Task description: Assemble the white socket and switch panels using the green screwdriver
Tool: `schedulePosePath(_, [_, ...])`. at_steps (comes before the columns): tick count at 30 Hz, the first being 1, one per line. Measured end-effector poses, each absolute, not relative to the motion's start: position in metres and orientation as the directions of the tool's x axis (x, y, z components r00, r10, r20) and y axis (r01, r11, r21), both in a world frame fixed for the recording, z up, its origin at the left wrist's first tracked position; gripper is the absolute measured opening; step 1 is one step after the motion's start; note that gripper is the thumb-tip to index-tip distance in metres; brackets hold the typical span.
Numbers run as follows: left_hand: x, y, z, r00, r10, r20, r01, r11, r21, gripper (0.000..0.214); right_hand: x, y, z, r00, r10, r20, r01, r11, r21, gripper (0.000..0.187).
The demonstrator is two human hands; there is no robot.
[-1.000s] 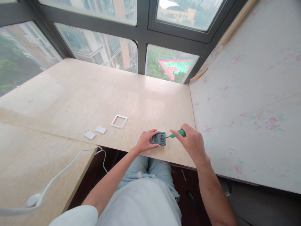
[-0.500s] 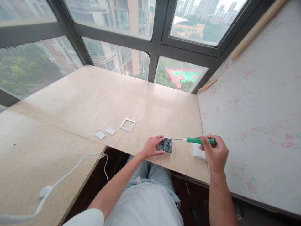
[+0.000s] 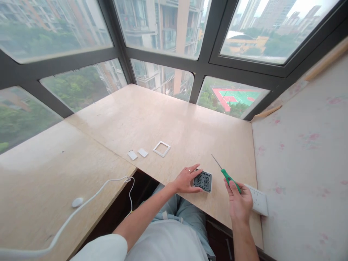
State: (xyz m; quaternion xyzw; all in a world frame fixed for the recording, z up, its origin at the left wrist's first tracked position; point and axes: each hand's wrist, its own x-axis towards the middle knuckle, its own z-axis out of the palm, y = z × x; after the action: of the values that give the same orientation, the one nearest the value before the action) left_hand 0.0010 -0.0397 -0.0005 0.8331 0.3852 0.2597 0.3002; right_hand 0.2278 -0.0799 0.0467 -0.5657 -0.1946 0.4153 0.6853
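Note:
A grey switch module point(image 3: 203, 181) lies face up near the front edge of the pale wooden desk point(image 3: 174, 123). My left hand point(image 3: 187, 178) rests on its left side, fingers spread flat on the module and the desk. To the right, my right hand point(image 3: 239, 203) is closed round the green handle of a screwdriver point(image 3: 225, 174). Its metal shaft points up and to the left, lifted clear of the module.
A white frame point(image 3: 161, 148) and two small white plates point(image 3: 137, 153) lie on the desk further back. A white socket point(image 3: 258, 204) sits under my right hand at the desk's right edge. A white cable with an inline switch point(image 3: 77, 202) crosses the left desk. Windows stand behind.
My right hand has drawn the screwdriver away from the module to the right and tilted its tip upward. My left hand stays on the module. The view has tilted up.

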Motion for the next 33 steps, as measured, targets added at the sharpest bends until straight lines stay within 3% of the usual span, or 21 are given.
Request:
schedulePosePath(4, [-0.008, -0.046, 0.002, 0.445, 0.864, 0.235, 0.452, -0.443, 0.774, 0.086, 0.231, -0.079, 0.014, 0.638, 0.757, -0.138, -0.193, -0.016, -0.981, 0.053])
schedulePosePath(9, [-0.059, -0.033, 0.014, -0.022, 0.933, 0.36, 0.529, -0.295, 0.796, 0.04, 0.243, -0.085, -0.004, 0.704, 0.711, -0.007, 0.162, -0.17, -0.972, 0.049])
schedulePosePath(12, [-0.114, -0.014, 0.029, -0.364, 0.892, 0.268, 0.716, 0.084, 0.693, 0.029, 0.245, -0.088, -0.002, 0.676, 0.737, 0.017, 0.237, -0.196, -0.952, 0.048])
schedulePosePath(16, [-0.189, -0.002, 0.045, -0.562, 0.797, 0.222, 0.731, 0.353, 0.584, 0.033, 0.247, -0.09, -0.001, 0.542, 0.822, 0.175, 0.502, -0.15, -0.852, 0.04])
schedulePosePath(19, [-0.231, -0.005, 0.047, -0.611, 0.777, 0.153, 0.731, 0.479, 0.486, 0.032, 0.248, -0.088, -0.003, 0.434, 0.858, 0.274, 0.662, -0.098, -0.743, 0.038])
schedulePosePath(23, [-0.268, -0.008, 0.042, -0.592, 0.806, 0.008, 0.738, 0.538, 0.409, 0.027, 0.247, -0.087, -0.003, 0.395, 0.885, 0.245, 0.686, -0.107, -0.719, 0.043])
schedulePosePath(33, [-0.308, 0.005, 0.045, -0.276, 0.947, -0.164, 0.878, 0.318, 0.358, 0.02, 0.253, -0.087, -0.002, 0.32, 0.916, 0.241, 0.701, -0.058, -0.71, 0.042])
